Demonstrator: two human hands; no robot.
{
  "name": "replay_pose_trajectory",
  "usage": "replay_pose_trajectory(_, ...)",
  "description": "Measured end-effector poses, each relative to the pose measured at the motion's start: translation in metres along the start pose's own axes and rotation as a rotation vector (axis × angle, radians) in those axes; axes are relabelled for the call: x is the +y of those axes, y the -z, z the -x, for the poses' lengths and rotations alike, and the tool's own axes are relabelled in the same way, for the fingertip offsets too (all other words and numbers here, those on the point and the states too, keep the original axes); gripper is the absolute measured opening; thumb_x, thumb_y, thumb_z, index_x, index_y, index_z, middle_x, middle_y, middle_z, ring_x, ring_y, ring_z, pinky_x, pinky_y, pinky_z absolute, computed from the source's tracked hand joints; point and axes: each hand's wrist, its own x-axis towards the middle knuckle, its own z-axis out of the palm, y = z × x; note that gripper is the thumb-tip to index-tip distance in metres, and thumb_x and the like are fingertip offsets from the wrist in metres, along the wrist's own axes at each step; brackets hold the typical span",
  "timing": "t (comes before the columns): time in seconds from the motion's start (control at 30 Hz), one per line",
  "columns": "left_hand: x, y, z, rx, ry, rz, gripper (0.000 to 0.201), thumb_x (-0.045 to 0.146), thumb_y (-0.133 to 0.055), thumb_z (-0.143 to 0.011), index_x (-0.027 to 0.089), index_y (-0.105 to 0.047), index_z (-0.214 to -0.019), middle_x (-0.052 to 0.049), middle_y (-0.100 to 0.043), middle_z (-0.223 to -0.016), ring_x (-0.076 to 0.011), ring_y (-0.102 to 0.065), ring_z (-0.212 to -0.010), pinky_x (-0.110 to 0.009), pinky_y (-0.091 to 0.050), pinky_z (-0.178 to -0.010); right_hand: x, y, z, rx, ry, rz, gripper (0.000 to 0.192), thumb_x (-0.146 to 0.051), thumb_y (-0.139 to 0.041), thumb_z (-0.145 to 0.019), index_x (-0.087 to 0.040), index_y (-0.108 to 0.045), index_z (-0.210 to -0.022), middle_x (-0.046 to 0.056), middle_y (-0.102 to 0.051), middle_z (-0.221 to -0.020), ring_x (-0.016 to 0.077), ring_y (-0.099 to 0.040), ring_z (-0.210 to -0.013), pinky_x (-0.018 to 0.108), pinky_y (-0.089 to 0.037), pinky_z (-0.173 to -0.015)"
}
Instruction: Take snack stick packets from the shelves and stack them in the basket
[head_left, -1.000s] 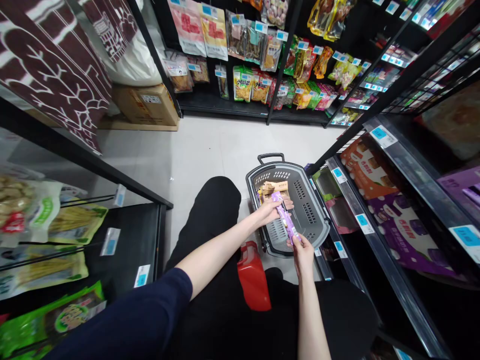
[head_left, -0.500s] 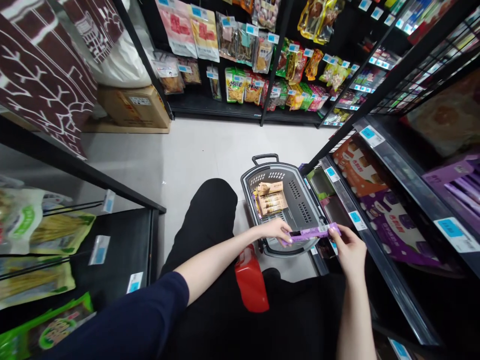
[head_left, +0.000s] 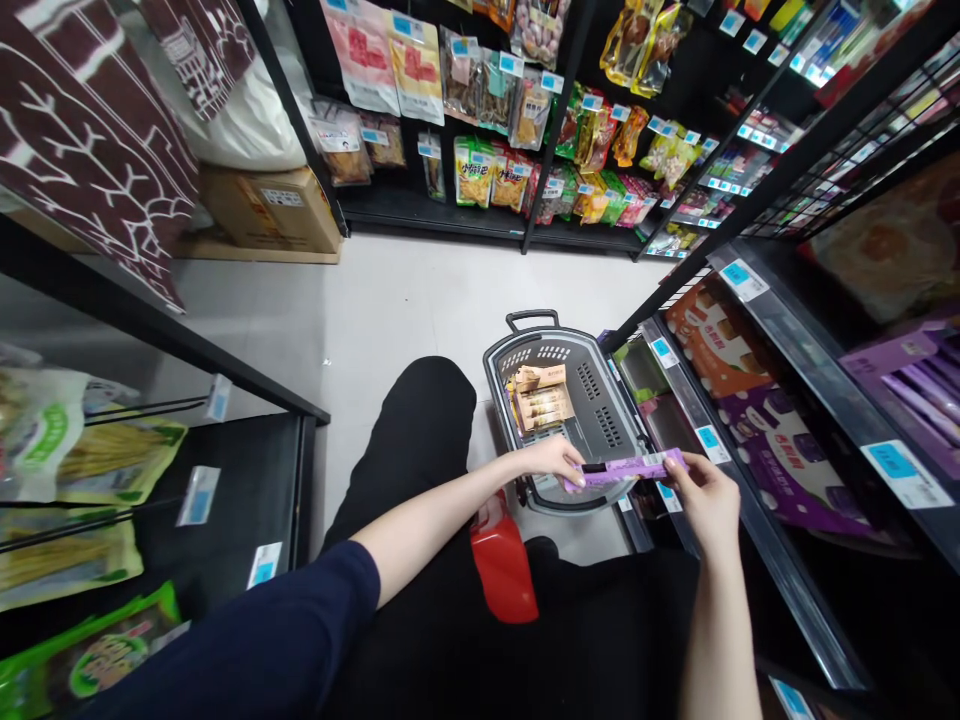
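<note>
- Now the person is crouching in a shop aisle and is holding a long purple packet point(head_left: 626, 467) level between both hands, above the near rim of a grey shopping basket point(head_left: 600, 415).
- The left hand point(head_left: 551, 460) is pinching the left end of the packet with fingers closed narrowly on it; the right hand point(head_left: 705, 500) is gripping the other end, thumb on top and fingers curled under it.
- Holding it by both ends is keeping the printed face up toward the eyes, probably so that it can be read or checked.
- The basket is standing on the floor just beside the lower shelf point(head_left: 750, 480) on the right, so it is near to both hands; some beige packets point(head_left: 541, 398) are lying inside it, at its far end.
- A red object point(head_left: 504, 560) is resting close by the person's knee; it is not clear what it is.
- The floor point(head_left: 405, 300) is pale and smooth. Black shelving is surrounding the aisle, with blue price tags and many coloured snack bags; purple boxes point(head_left: 795, 460) are lying on the right shelf, and a cardboard box point(head_left: 270, 208) is standing far at the left.
</note>
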Motion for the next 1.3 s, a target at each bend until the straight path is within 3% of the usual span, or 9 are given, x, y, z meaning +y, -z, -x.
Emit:
replay_pose_trajectory(0.17,0.007,0.011,-0.001,0.241,-0.062,0.048,0.034,0.029,-0.077,-0.053,0.009,-0.068,-0.079,-0.003,-0.066,-0.057,-0.0164,-0.063,-0.051,-0.026,-0.053,-0.052,0.061,-0.022,0.011,0.125,-0.274,-0.534,0.044,-0.038,-0.08,-0.045,-0.014,-0.062,-0.077,-0.002,-0.063,-0.057,0.0123,-0.059,-0.046,0.024,-0.05,-0.049)
replay_pose_trajectory(0.27,0.007,0.015,-0.003,0.321,-0.051,0.091,0.04,0.034,-0.077,-0.054,0.009,-0.067,-0.084,-0.005,-0.067,-0.061,-0.0195,-0.065,-0.053,-0.029,-0.053,-0.051,0.086,-0.039,0.026,0.101,-0.418,-0.748,0.045,-0.036,-0.083,-0.038,-0.014,-0.06,-0.07,-0.001,-0.066,-0.062,0.0162,-0.065,-0.057,0.027,-0.055,-0.056)
replay_pose_trajectory(0.37,0.008,0.019,-0.004,0.354,-0.06,0.16,0.04,0.039,-0.074,-0.058,0.007,-0.068,-0.081,-0.01,-0.069,-0.068,-0.0216,-0.067,-0.063,-0.032,-0.055,-0.059,0.096,-0.049,0.035,0.057,-0.466,-0.864,0.042,-0.043,-0.08,-0.044,-0.014,-0.059,-0.065,0.002,-0.067,-0.064,0.0197,-0.067,-0.066,0.033,-0.056,-0.064)
replay_pose_trajectory(0.57,0.003,0.026,-0.006,0.418,-0.088,0.147,0.026,0.021,-0.077,-0.054,0.01,-0.069,-0.076,-0.008,-0.07,-0.076,-0.0183,-0.066,-0.068,-0.034,-0.054,-0.072,0.1,-0.055,0.037,-0.03,-0.461,-0.728,0.043,-0.026,-0.084,-0.04,-0.014,-0.066,-0.077,0.005,-0.07,-0.077,0.0194,-0.066,-0.077,0.031,-0.054,-0.074)
replay_pose_trajectory(0.7,-0.005,0.03,-0.01,0.53,-0.111,0.143,0.045,0.004,-0.074,-0.049,0.013,-0.066,-0.092,-0.01,-0.067,-0.099,-0.0214,-0.064,-0.083,-0.035,-0.055,-0.069,0.106,-0.058,0.038,-0.189,-0.483,-0.649,0.047,-0.027,-0.082,-0.046,-0.015,-0.067,-0.088,0.007,-0.07,-0.082,0.0212,-0.066,-0.079,0.034,-0.053,-0.076)
replay_pose_trajectory(0.87,-0.005,0.033,-0.01,0.611,-0.051,0.161,0.042,0.002,-0.071,-0.052,0.01,-0.064,-0.092,-0.005,-0.068,-0.073,-0.0149,-0.065,-0.063,-0.03,-0.055,-0.061,0.111,-0.063,0.041,-0.461,-0.49,-0.501,0.044,-0.034,-0.08,-0.05,-0.012,-0.068,-0.086,0.007,-0.07,-0.075,0.0202,-0.066,-0.07,0.035,-0.052,-0.072)
replay_pose_trajectory(0.97,-0.002,0.032,-0.01,0.633,-0.049,0.158,0.036,0.001,-0.069,-0.054,0.009,-0.064,-0.088,-0.003,-0.066,-0.066,-0.0139,-0.064,-0.059,-0.027,-0.055,-0.057,0.109,-0.066,0.042,-0.536,-0.464,-0.427,0.043,-0.038,-0.079,-0.049,-0.012,-0.068,-0.082,0.007,-0.069,-0.071,0.0205,-0.065,-0.068,0.036,-0.052,-0.071)
replay_pose_trajectory(1.1,0.0,0.03,-0.01,0.703,-0.077,0.152,0.028,0.0,-0.065,-0.056,0.009,-0.065,-0.083,-0.005,-0.067,-0.07,-0.0128,-0.063,-0.059,-0.023,-0.053,-0.054,0.099,-0.069,0.042,-0.577,-0.42,-0.394,0.042,-0.042,-0.078,-0.049,-0.013,-0.067,-0.077,0.006,-0.068,-0.067,0.0198,-0.064,-0.064,0.035,-0.052,-0.068)
replay_pose_trajectory(1.3,0.008,0.039,-0.005,0.89,-0.178,0.151,0.033,0.005,-0.062,-0.062,0.01,-0.06,-0.094,-0.008,-0.068,-0.088,-0.0151,-0.063,-0.076,-0.025,-0.052,-0.065,0.088,-0.088,0.04,-0.457,-0.354,-0.372,0.041,-0.044,-0.073,-0.054,-0.013,-0.064,-0.08,0.004,-0.066,-0.066,0.0185,-0.061,-0.06,0.031,-0.052,-0.059)
